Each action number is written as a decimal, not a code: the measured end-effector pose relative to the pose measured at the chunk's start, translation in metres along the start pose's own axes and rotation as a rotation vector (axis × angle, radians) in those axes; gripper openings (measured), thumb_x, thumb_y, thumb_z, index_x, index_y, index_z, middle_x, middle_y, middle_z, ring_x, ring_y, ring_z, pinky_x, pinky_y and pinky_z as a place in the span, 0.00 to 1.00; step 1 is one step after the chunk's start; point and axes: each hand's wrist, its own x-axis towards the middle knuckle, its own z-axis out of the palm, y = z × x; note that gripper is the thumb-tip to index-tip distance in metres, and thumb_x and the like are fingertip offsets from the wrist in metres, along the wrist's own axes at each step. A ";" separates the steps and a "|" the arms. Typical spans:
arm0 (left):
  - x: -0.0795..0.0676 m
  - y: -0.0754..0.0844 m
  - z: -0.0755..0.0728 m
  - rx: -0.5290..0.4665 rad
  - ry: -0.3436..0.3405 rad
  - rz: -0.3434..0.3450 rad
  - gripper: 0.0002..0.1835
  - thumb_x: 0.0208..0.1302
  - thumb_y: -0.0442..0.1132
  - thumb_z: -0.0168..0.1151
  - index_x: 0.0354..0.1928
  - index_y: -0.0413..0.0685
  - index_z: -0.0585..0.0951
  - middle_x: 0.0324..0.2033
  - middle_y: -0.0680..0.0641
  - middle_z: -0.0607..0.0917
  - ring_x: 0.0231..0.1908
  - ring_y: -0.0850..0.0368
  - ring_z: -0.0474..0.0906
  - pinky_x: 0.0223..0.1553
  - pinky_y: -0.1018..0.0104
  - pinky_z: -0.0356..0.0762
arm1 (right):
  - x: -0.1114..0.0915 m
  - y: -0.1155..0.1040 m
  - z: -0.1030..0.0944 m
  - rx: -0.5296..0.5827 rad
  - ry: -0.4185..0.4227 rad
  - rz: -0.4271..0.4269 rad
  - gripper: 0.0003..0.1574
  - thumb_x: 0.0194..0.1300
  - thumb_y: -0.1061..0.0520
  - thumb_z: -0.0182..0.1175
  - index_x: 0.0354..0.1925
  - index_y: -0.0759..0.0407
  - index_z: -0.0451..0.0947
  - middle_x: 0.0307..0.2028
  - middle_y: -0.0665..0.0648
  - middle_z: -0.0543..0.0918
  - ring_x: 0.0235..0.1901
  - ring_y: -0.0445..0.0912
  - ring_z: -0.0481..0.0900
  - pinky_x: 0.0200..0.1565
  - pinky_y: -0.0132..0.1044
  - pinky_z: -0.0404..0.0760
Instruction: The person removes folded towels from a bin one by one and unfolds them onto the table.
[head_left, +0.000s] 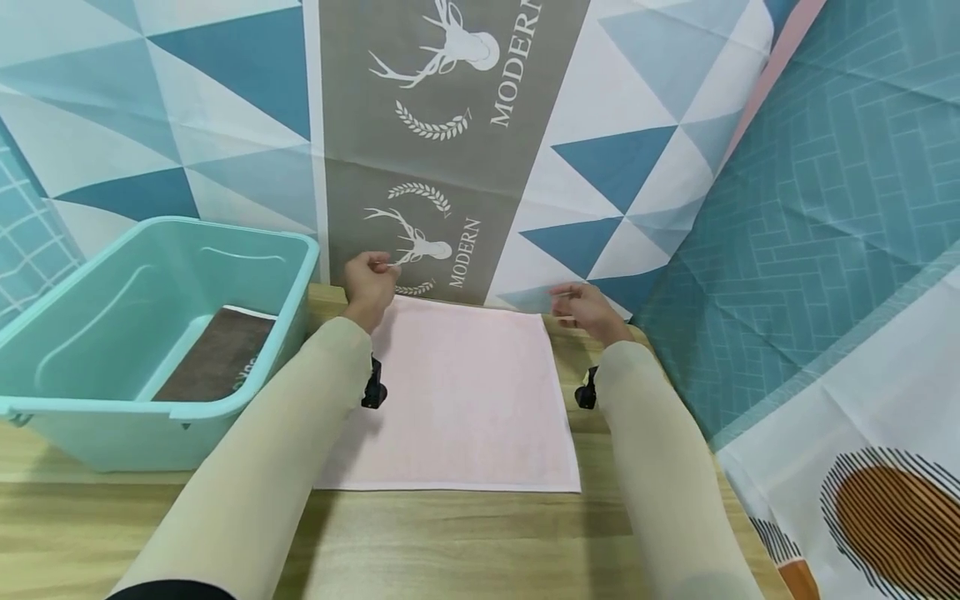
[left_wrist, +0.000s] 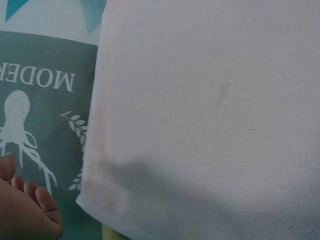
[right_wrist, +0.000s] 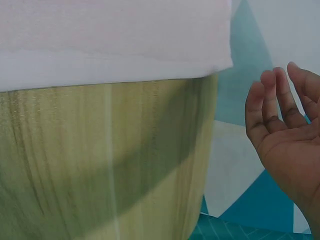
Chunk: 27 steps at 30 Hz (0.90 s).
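A pale pink towel (head_left: pixel 465 392) with a white border lies spread flat on the wooden table (head_left: pixel 450 542). My left hand (head_left: pixel 371 287) is up at the towel's far left corner, fingers loosely bent, holding nothing. In the left wrist view, part of that hand (left_wrist: pixel 27 205) shows off the towel's edge, in front of the printed cloth. Beyond the far right corner is my right hand (head_left: pixel 588 310), apart from the towel. The right wrist view shows this hand (right_wrist: pixel 292 140) with relaxed, slightly bent fingers and a bare palm.
To the left stands a turquoise plastic bin (head_left: pixel 142 442) with a folded dark brown cloth (head_left: pixel 217 354) inside. Behind the table hangs a printed cloth (head_left: pixel 420 158) with deer heads and blue triangles. A teal patterned sheet (head_left: pixel 817 208) hangs along the right edge.
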 end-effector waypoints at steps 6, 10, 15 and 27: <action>-0.004 0.024 0.002 -0.026 -0.031 0.015 0.19 0.72 0.33 0.63 0.62 0.41 0.79 0.48 0.46 0.78 0.50 0.54 0.75 0.50 0.65 0.77 | -0.008 -0.019 0.001 0.017 -0.022 0.004 0.29 0.78 0.62 0.53 0.73 0.67 0.63 0.63 0.69 0.69 0.61 0.64 0.71 0.59 0.52 0.76; -0.007 0.041 0.000 -0.015 -0.024 0.028 0.18 0.72 0.34 0.64 0.61 0.42 0.80 0.45 0.49 0.77 0.47 0.56 0.76 0.48 0.66 0.77 | -0.009 -0.030 0.004 0.000 -0.030 -0.017 0.28 0.78 0.62 0.53 0.72 0.68 0.63 0.67 0.71 0.68 0.63 0.65 0.70 0.65 0.60 0.70; -0.008 0.063 -0.004 -0.014 -0.036 0.067 0.16 0.73 0.33 0.62 0.60 0.41 0.79 0.42 0.52 0.74 0.44 0.59 0.75 0.43 0.70 0.76 | -0.002 -0.039 0.005 -0.102 -0.020 -0.078 0.27 0.78 0.60 0.55 0.70 0.67 0.66 0.66 0.71 0.71 0.62 0.64 0.73 0.64 0.60 0.72; -0.012 0.103 -0.020 -0.048 -0.098 0.123 0.19 0.75 0.37 0.59 0.64 0.41 0.76 0.48 0.50 0.74 0.51 0.57 0.73 0.50 0.69 0.74 | -0.002 -0.072 0.014 -0.203 -0.057 -0.175 0.26 0.77 0.60 0.57 0.68 0.65 0.69 0.62 0.68 0.75 0.59 0.61 0.77 0.59 0.56 0.78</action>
